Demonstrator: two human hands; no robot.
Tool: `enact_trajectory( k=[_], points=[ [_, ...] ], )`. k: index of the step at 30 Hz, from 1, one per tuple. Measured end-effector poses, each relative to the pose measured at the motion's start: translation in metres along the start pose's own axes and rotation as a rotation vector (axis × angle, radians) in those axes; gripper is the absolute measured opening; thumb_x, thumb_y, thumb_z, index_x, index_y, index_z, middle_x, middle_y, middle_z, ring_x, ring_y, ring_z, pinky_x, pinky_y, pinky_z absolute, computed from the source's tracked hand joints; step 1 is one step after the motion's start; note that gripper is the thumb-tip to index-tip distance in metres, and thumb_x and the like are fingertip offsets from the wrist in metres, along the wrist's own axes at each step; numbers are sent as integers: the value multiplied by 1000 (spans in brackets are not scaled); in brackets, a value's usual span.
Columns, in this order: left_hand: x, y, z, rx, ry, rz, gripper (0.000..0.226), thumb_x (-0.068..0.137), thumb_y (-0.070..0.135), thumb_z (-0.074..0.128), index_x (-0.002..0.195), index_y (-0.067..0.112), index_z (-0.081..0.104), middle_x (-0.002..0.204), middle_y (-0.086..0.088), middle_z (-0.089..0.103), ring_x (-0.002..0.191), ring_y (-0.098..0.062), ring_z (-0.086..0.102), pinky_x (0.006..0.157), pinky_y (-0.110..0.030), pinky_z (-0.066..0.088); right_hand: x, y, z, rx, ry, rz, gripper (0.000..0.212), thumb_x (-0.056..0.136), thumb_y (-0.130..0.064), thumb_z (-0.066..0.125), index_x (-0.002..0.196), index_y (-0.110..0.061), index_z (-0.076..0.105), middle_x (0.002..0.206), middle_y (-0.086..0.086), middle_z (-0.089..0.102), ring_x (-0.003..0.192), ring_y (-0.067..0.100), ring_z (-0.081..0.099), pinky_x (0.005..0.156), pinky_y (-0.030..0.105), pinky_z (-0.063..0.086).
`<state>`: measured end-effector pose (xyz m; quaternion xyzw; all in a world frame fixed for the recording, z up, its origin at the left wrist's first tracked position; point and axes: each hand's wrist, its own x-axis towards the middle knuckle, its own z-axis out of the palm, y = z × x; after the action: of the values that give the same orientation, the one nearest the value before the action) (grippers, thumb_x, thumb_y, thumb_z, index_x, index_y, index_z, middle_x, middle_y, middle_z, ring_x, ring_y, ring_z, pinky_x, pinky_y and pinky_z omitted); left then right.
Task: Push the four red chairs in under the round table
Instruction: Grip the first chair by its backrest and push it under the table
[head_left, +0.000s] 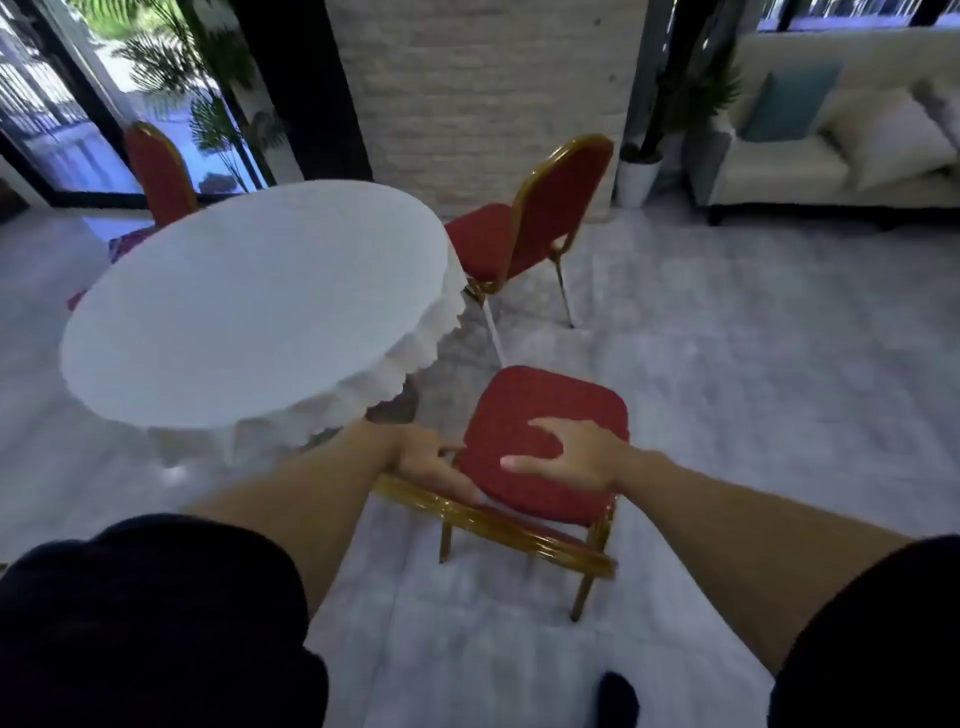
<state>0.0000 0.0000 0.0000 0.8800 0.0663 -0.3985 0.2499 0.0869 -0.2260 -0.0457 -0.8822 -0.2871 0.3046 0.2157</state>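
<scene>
The round table (249, 312) wears a white scalloped cloth. The near red chair (524, 400), with a gold frame, stands just off the table's right front edge, its seat outside the cloth. My left hand (426, 462) grips this chair's gold back rail at its left end. My right hand (571, 457) lies palm down on the red cushion with fingers apart. A second red chair (550, 208) stands at the table's far right, angled, its seat out in the open. A third red chair (158, 171) stands behind the table at far left, partly hidden by the tabletop.
A brick pillar (493, 93) rises behind the table. A cream sofa (831, 166) with cushions sits at the back right, beside a potted plant (639, 176). Glass doors (52, 130) line the back left. Pale floor (727, 364) stretches to the right of the chairs.
</scene>
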Motion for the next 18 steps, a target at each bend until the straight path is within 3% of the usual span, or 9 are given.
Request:
enact_trajectory(
  k=[2,4,6,8,11,18],
  points=[
    [6,-15,18,91,-85,-16,70,77,64,82,138,41,59,141,8,65,125,-17,60,112,-38,44,-13,-1,27,89,-131,14,124,59,-106,53,158,-32,43,158,-3,53,141,23,51,116,43,41],
    [17,-37,46,335,25,-33,51,76,59,82,118,36,65,114,11,70,107,-19,66,95,-36,51,-29,2,66,93,-217,38,113,60,-101,61,150,-32,52,129,-8,66,117,18,63,96,34,50],
    [23,-41,53,422,172,-25,26,84,47,76,103,34,62,102,9,66,105,-22,67,91,-37,52,-27,3,90,14,-141,21,103,63,-97,64,145,-35,55,113,-10,67,101,16,66,84,33,51],
    [29,-42,49,396,192,38,13,88,40,69,100,38,66,95,10,67,100,-22,69,89,-38,54,-19,6,99,-94,-54,50,80,75,-72,74,146,-41,52,122,-8,69,106,22,67,91,38,56],
    [38,-44,52,396,136,83,9,89,34,63,91,43,64,78,17,59,88,-19,66,87,-41,56,-15,9,107,-134,-21,83,67,80,-42,68,144,-49,49,124,-5,72,107,28,69,94,46,59],
    [42,-44,63,406,197,71,7,92,39,60,96,42,66,82,9,65,86,-21,69,90,-39,58,-13,17,110,-192,-4,28,59,87,-28,55,141,-52,52,109,-5,75,94,28,71,86,46,61]
  ],
)
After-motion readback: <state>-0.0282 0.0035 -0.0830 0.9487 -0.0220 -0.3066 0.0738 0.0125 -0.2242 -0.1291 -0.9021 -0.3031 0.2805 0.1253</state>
